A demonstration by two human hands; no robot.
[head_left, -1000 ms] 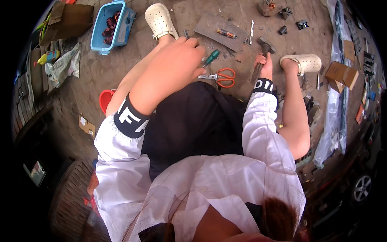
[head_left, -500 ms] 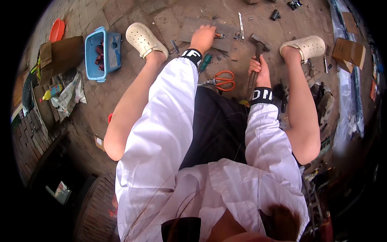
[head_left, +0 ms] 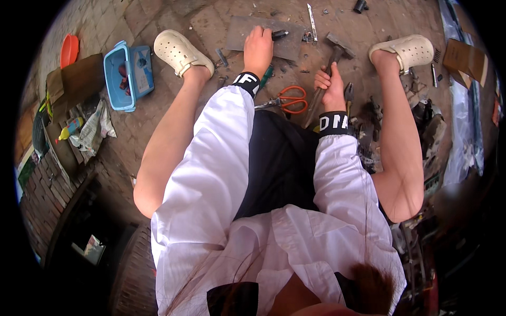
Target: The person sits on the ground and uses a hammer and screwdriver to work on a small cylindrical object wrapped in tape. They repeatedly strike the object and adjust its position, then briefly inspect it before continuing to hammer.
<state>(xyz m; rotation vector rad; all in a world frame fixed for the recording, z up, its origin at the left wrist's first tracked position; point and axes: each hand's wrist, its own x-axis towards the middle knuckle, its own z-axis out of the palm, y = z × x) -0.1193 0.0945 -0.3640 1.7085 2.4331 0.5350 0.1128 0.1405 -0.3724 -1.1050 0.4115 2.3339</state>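
Observation:
My left hand is over a flat grey metal plate on the ground, its fingers curled and pressed together. A small dark cylindrical piece sticks out to the right of its fingertips; the grip itself is hidden. My right hand is wrapped round the wooden handle of a hammer, whose metal head points away from me, right of the plate. Between my hands and my lap lie orange-handled scissors. A green-handled screwdriver is partly behind my left wrist.
A blue plastic basket with dark reddish pieces stands at the left, by an orange-red basin and cardboard. A utility knife lies beyond the plate. Pliers and assorted metal parts lie right of my right hand; a cardboard box is farther right.
My left hand has shifted slightly left, and a dark cylindrical piece now shows at its fingertips where an orange-and-metal one was. The hammer is tilted more, its handle end swung left.

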